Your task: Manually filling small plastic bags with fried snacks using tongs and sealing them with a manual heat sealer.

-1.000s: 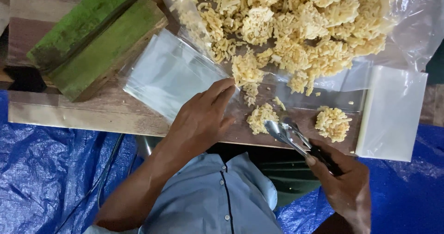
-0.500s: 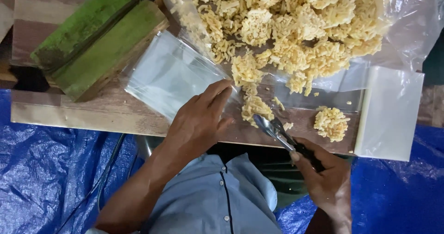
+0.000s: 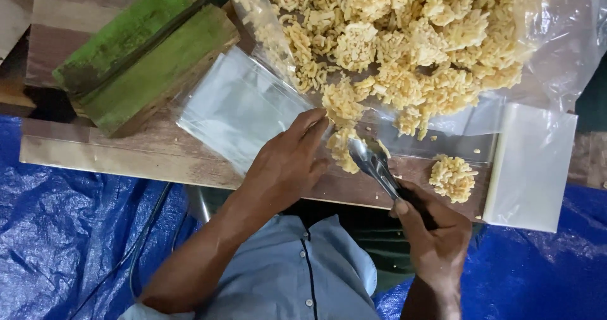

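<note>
My left hand (image 3: pixel 288 165) rests on a small clear plastic bag (image 3: pixel 237 108) lying on the wooden table (image 3: pixel 114 159), fingers at the bag's mouth. My right hand (image 3: pixel 433 235) grips metal tongs (image 3: pixel 373 162), whose tips hold a yellow noodle-like cracker (image 3: pixel 341 149) at the mouth of that bag. A large heap of the same crackers (image 3: pixel 404 42) lies on a big clear plastic sheet (image 3: pixel 563 36) just behind. One single cracker (image 3: pixel 452 178) lies apart on the table to the right of the tongs.
A green wooden block device (image 3: pixel 145 58) stands at the table's left. A stack of flat clear bags (image 3: pixel 531 168) lies at the right edge. Blue tarpaulin (image 3: pixel 69 238) covers the floor below the table. My light blue shirt (image 3: pixel 297 276) fills the bottom middle.
The tongs have moved left and up, carrying a cracker from the table's near edge to the mouth of the small bag. My left hand has stayed on the bag.
</note>
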